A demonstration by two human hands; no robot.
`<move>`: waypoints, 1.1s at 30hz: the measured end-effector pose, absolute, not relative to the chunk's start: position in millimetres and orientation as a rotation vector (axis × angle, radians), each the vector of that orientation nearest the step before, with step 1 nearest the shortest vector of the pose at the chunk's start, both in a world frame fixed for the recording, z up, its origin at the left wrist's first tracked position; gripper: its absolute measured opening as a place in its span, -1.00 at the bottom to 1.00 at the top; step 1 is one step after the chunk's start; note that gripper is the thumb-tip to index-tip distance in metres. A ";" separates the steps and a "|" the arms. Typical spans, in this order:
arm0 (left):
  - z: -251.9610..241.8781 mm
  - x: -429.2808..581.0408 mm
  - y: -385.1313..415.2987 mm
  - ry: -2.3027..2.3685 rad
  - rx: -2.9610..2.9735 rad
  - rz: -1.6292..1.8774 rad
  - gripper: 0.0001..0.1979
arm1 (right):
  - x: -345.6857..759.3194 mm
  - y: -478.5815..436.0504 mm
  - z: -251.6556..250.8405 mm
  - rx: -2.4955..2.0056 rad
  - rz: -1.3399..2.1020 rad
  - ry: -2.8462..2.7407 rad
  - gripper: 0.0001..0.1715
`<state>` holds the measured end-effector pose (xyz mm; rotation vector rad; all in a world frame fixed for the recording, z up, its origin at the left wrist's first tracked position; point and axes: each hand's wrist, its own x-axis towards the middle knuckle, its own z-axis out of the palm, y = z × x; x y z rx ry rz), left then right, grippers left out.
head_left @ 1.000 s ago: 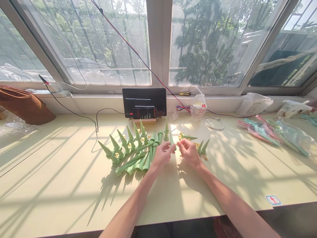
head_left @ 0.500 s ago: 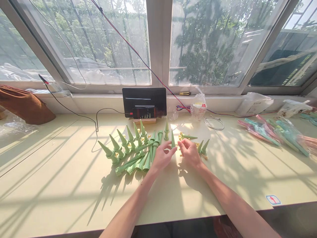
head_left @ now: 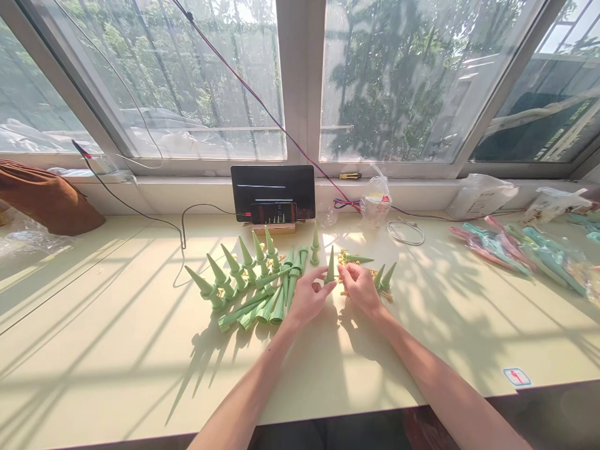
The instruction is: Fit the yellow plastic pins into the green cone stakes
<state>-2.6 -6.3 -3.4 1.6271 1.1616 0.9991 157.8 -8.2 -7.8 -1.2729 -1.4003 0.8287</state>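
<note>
My left hand [head_left: 309, 299] is closed around the lower part of a green plastic cone spike [head_left: 330, 265], which points upward. Close to its right side, my right hand [head_left: 360, 289] makes a pinch; whatever lies between its fingertips is too small to make out. Small yellow pieces [head_left: 343, 257] lie just behind the right hand, with a green spike [head_left: 360, 258] on its side among them. Two more spikes [head_left: 387, 277] stand right of that hand. Beyond the left hand, a single spike [head_left: 315, 245] stands upright.
On the left, several green spikes [head_left: 218, 272] stand in a slanting row, and loose green cones [head_left: 265, 309] lie heaped in front. A phone [head_left: 274, 214] leans against a dark tablet [head_left: 281, 181]. Bagged pink and teal items [head_left: 529, 253] lie at right, beyond a coiled cable [head_left: 405, 234].
My left hand has shifted the held spike slightly to the right, nearer my right hand. The right hand stays nearly in place, still pinching.
</note>
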 end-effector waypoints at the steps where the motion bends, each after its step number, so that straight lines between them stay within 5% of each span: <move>1: -3.3 -2.5 -6.6 1.161 1.627 0.996 -0.50 | 157.7 -7.8 -8.2 -1.274 0.832 -1.398 -0.49; 33: 9.2 2.2 -9.0 1.138 1.495 1.069 -0.57 | 154.1 -8.2 -8.3 -1.187 0.849 -1.387 -0.56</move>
